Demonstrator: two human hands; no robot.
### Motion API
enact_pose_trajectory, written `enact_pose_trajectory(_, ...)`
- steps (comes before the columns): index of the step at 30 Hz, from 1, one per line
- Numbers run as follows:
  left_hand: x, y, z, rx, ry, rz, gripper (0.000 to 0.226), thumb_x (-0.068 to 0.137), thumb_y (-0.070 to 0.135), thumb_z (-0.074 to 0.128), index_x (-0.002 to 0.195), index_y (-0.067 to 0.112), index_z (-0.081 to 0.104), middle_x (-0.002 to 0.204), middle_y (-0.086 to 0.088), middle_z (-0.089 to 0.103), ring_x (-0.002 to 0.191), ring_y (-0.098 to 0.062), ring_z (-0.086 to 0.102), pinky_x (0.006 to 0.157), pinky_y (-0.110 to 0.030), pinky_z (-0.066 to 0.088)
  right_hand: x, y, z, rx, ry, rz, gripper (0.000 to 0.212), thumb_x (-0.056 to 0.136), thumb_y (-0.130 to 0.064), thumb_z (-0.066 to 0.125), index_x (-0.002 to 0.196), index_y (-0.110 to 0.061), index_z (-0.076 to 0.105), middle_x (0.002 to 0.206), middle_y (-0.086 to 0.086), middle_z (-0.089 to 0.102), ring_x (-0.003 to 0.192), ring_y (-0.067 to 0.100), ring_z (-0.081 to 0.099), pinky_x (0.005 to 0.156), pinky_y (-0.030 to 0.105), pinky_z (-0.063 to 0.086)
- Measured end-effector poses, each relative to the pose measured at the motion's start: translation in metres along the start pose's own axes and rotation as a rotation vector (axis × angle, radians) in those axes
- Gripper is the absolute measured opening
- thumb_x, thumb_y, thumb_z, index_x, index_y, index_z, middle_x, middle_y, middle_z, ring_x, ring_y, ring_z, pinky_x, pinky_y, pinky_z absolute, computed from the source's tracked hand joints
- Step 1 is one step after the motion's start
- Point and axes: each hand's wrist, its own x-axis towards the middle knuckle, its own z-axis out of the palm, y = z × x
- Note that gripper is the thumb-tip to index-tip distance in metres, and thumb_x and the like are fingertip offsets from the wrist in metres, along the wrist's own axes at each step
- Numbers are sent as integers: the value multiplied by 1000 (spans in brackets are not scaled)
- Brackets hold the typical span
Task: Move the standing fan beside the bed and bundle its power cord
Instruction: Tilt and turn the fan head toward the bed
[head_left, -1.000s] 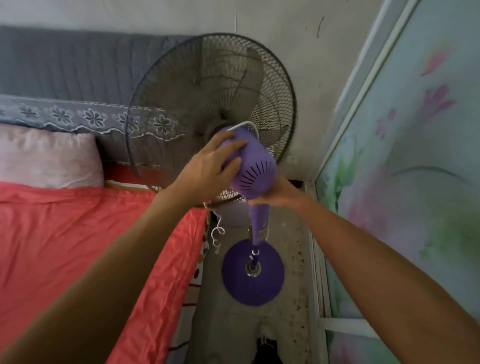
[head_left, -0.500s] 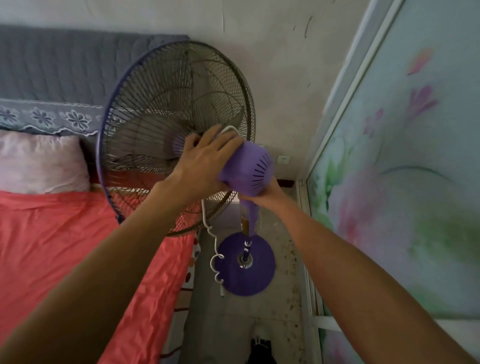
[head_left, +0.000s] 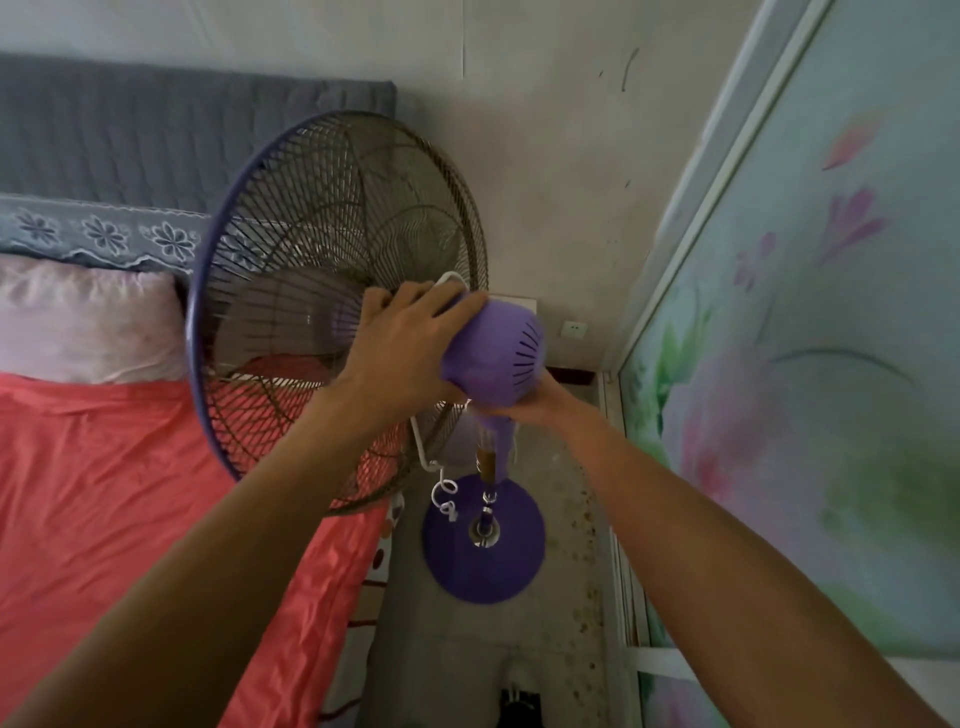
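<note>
The purple standing fan stands in the gap between the bed (head_left: 130, 493) and the wall. Its wire cage (head_left: 322, 291) faces left over the bed. My left hand (head_left: 405, 338) grips the top of the purple motor housing (head_left: 493, 353) just behind the cage. My right hand (head_left: 530, 405) holds the neck under the housing; its fingers are mostly hidden. The round purple base (head_left: 488, 561) rests on the floor below. A white curly power cord (head_left: 444, 493) hangs beside the pole, its lower end hidden against the base.
A flowered wardrobe door (head_left: 805, 389) runs along the right side. A white wall socket (head_left: 574, 329) sits low on the back wall. A pink pillow (head_left: 78, 322) lies at the grey headboard (head_left: 156, 140). The floor strip (head_left: 467, 649) is narrow.
The fan head has turned left, from facing the back wall to facing over the bed. Both hands stayed on the motor housing and neck and moved with it.
</note>
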Motion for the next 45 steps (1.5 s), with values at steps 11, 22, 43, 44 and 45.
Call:
enact_pose_trajectory(11,-13,7,-23,-93,-91,-30,83,69,34,76,144,21,41,152,-4,38,135,-33,39,98,-55,40,-60,-18,-19,-91,265,24,53,84,-3,67,132,-17,52,117,-4,64,112,21,63,84,26,56)
enact_pose_trajectory(22,-64,-67,-103,-347,251,-588,89,79,53,69,149,25,23,145,-26,36,127,-52,43,97,-65,39,-94,-102,17,-206,549,-304,51,89,-35,69,134,-16,52,131,4,50,114,16,50,95,29,47)
enact_pose_trajectory(43,-64,-87,-80,-576,236,-534,86,78,55,71,148,29,27,132,-22,46,122,-44,48,100,-53,42,-103,-93,21,-271,616,-273,58,84,-39,74,137,-23,57,140,6,52,122,20,51,100,24,40)
enact_pose_trajectory(44,-67,-80,-81,-543,243,-560,87,77,59,69,147,28,27,132,-23,46,121,-46,48,97,-56,43,-100,-95,16,-233,558,-241,57,86,-36,72,139,-24,54,147,7,46,129,23,48,107,31,40)
enact_pose_trajectory(45,-70,-72,-82,-500,253,-587,89,76,63,67,146,26,27,130,-24,46,119,-48,49,94,-59,44,-96,-97,10,-180,498,-199,56,89,-33,70,141,-27,51,154,7,38,136,25,42,112,37,37)
